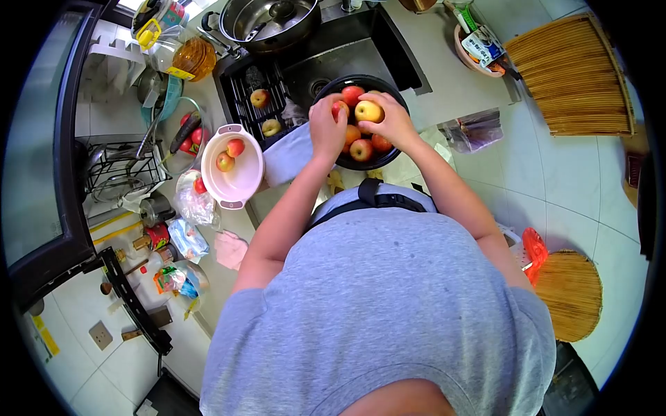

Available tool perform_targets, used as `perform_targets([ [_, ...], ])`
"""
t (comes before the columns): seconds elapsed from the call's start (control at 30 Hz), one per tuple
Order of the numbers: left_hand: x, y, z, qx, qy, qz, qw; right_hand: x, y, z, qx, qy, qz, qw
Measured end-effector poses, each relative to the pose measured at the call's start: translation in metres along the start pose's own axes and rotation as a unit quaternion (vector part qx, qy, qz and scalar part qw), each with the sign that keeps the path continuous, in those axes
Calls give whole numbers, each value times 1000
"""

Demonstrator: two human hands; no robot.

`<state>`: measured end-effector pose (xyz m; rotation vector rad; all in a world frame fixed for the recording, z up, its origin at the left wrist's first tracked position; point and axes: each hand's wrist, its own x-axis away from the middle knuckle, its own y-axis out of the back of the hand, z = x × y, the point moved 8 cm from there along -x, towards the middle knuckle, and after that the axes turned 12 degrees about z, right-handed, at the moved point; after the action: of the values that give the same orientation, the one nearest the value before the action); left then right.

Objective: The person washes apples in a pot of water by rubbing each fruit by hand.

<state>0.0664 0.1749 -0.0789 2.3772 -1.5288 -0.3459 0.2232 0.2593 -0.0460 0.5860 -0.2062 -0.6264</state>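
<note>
A black bowl [402, 104] filled with several red and yellow apples sits at the sink's front edge, close to my body. My left hand [326, 132] curls around a red apple [339, 109] on the bowl's left side. With bent fingers, my right hand [394, 125] grips a yellow apple [368, 111] over the pile. Part of each held apple is hidden by fingers. On the black rack in the sink lie two more apples, one reddish [260, 98] and one yellowish [271, 127]. To the left, a pale pink basin [212, 177] holds two apples [225, 161].
Behind the bowl are the dark sink [361, 59] and a lidded pot [267, 41]. An oil bottle [191, 59], a clear bowl of produce [166, 149] and plastic bags [194, 201] crowd the left counter. A small basket [466, 52] stands at the back right.
</note>
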Motion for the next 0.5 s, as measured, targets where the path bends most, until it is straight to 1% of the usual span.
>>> perform_targets([
  [0.03, 6, -1, -15, -125, -56, 27, 990, 2, -2, -6, 39, -8, 8, 999],
  [0.07, 12, -5, -29, -246, -110, 54, 961, 3, -4, -12, 78, -15, 17, 997],
  [0.1, 16, -9, -28, -235, -126, 89, 960, 6, -7, -13, 79, -15, 18, 997],
  [0.17, 27, -14, -29, -254, -135, 85, 954, 11, -21, -12, 157, -20, 53, 986],
  [0.2, 32, -16, -30, -272, -145, 84, 948, 11, -24, -14, 157, -19, 56, 986],
  [0.23, 32, -21, -22, -290, -125, 108, 943, 12, -26, -15, 148, -6, 56, 987],
  [0.33, 36, -21, -14, -302, -97, 100, 943, 12, -29, -20, 136, 5, 60, 989],
  [0.4, 37, -24, -10, -321, -86, 110, 937, 10, -31, -25, 171, -23, 73, 982],
  [0.5, 36, -28, -3, -353, -70, 115, 926, 7, -38, -27, 187, -30, 64, 980],
])
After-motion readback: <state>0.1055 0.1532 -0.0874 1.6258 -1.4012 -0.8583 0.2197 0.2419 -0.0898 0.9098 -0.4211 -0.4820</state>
